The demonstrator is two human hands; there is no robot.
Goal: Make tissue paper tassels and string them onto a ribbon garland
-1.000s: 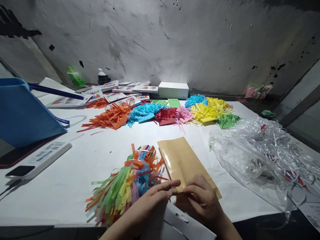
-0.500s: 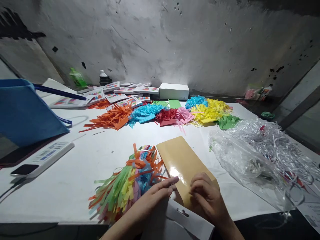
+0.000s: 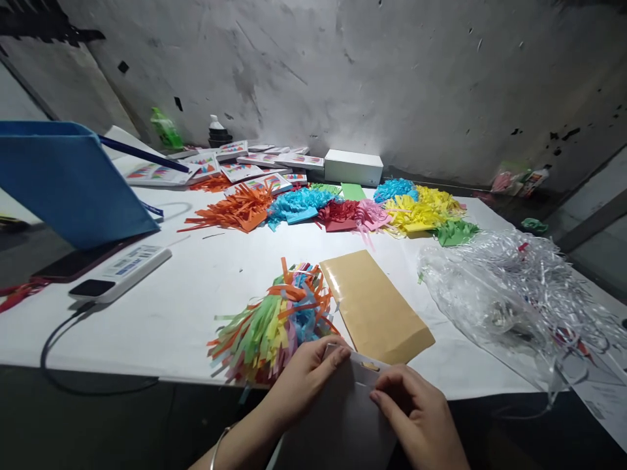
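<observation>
A white box point(image 3: 343, 411) with a hang slot near its top edge stands tilted at the table's front edge. My left hand point(image 3: 313, 365) grips its upper left corner, thumb on the near face. On the upper right edge, my right hand point(image 3: 411, 405) pinches the box with thumb and fingers. Just beyond lies a flat brown envelope point(image 3: 377, 307) on the white table. Left of the envelope is a multicoloured bundle of paper tassels point(image 3: 274, 326), next to my left hand. The lower part of the box runs out of view.
Several coloured tassels point(image 3: 301, 203) lie in a row behind. Printed boxes point(image 3: 240, 171) and a white carton point(image 3: 353, 167) stand farther back. At left are a blue case point(image 3: 73, 183) and a white cabled device point(image 3: 122, 271). Clear plastic bags of white string point(image 3: 514, 307) lie at right.
The white box has been raised upright, its slotted top edge now between both hands. My right hand has left the brown envelope and holds the box. The camera view has shifted.
</observation>
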